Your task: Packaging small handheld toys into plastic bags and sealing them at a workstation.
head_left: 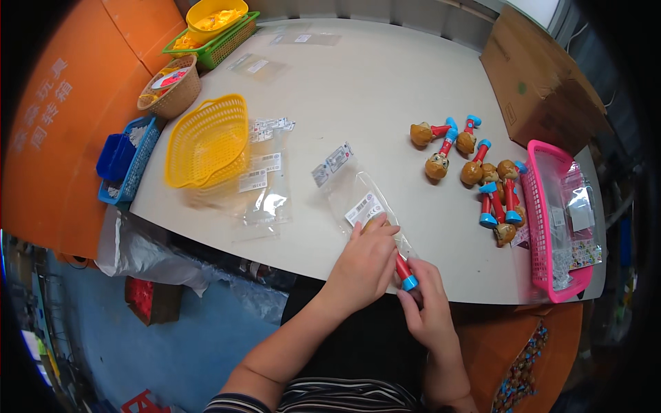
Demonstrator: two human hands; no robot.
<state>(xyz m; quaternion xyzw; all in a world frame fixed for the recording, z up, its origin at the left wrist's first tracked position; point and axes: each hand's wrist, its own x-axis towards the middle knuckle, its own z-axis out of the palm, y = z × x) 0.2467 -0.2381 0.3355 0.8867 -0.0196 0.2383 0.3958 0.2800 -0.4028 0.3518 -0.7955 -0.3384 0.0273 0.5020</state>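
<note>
A clear plastic bag point(344, 191) with a white label lies on the table's near side. A toy figure point(403, 267) with a brown round head, red body and blue base lies at the bag's near end, its head largely under my left hand point(363, 260). That hand is closed over the figure and the bag. My right hand point(429, 301) curls round the figure's blue end, thumb below it and fingers beside the bag's edge. Several more such toy figures point(474, 172) lie loose to the right. A stack of clear labelled bags point(265, 196) is on the left.
A yellow basket point(208, 141) stands left, partly over the bags. Blue point(143, 162), tan point(180, 96) and green baskets point(231, 49) line the left edge. On the right are a pink basket point(540, 213) and a cardboard box point(540, 86). More figures point(525, 365) fill a container below right.
</note>
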